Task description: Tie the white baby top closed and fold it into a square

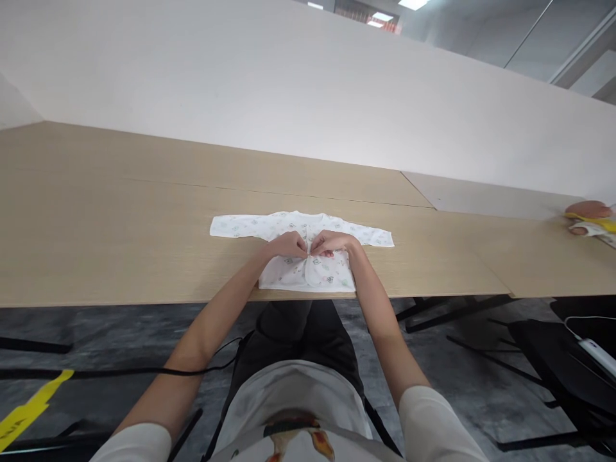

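A small white long-sleeved baby shirt (289, 276) with a scattered print lies flat on the wooden table (120, 237), its sleeves spread to both sides and its hem near the front edge. My left hand (290, 244) pinches the fabric at the front opening, about midway down. Close against it, my right hand (329, 242) pinches the other side of the same opening. The fingertips of both hands nearly meet there. Whatever small fastening lies between them is too small to make out.
A white partition (289, 96) rises behind the table. At the far right are an orange and yellow bundle (590, 215) and a black chair (558, 359) with a white power strip (599, 353). A black cable (144, 371) runs at the lower left beside yellow tape (36, 410).
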`<control>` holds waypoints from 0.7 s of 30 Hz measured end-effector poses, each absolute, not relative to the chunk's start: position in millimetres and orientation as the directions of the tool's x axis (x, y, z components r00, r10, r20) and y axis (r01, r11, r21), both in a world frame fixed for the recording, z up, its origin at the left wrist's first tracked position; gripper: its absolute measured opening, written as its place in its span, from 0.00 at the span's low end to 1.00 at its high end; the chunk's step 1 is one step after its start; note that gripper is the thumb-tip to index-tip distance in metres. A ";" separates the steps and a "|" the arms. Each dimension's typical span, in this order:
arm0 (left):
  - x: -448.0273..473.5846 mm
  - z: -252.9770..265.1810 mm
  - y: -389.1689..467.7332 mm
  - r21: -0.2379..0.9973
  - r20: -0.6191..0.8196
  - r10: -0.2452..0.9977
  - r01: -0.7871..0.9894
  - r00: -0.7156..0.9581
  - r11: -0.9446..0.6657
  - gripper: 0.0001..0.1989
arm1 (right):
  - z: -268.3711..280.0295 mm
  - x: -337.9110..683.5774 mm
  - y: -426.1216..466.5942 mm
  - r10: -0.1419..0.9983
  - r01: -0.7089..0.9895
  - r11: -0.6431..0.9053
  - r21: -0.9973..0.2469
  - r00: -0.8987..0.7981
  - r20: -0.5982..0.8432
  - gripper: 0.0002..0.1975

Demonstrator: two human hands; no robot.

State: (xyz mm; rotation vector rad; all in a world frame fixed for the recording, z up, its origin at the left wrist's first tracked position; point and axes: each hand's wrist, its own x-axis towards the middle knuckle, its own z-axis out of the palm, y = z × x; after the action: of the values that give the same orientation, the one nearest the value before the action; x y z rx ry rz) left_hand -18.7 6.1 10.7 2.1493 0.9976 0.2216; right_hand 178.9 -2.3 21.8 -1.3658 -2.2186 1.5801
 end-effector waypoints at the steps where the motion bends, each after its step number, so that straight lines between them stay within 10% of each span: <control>1: -18.8 10.5 6.0 0.694 -0.145 0.717 0.586 0.682 -0.418 0.08 | 21.4 179.7 -1.8 0.694 0.600 0.057 -0.798 -0.598 -0.400 0.09; 10: -24.5 20.1 7.7 0.664 -0.133 0.761 0.627 0.635 -0.407 0.13 | 34.8 173.4 -12.1 0.722 0.661 0.051 -0.749 -0.543 -0.429 0.13; 15: -23.0 16.7 13.3 0.736 0.105 0.752 0.458 0.651 -0.498 0.18 | 45.0 170.4 -16.9 0.775 0.675 0.097 -0.731 -0.512 -0.370 0.20; 21: -10.7 1.5 12.6 0.620 0.340 0.684 0.393 0.645 -0.679 0.20 | 88.3 134.7 -134.7 0.821 0.090 0.107 -0.990 -0.569 0.037 0.34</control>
State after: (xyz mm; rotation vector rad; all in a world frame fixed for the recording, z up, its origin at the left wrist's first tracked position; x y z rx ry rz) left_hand -10.7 12.6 1.5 2.3642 0.8402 0.7769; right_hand 134.7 -134.7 88.3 -0.8907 -1.7711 1.5160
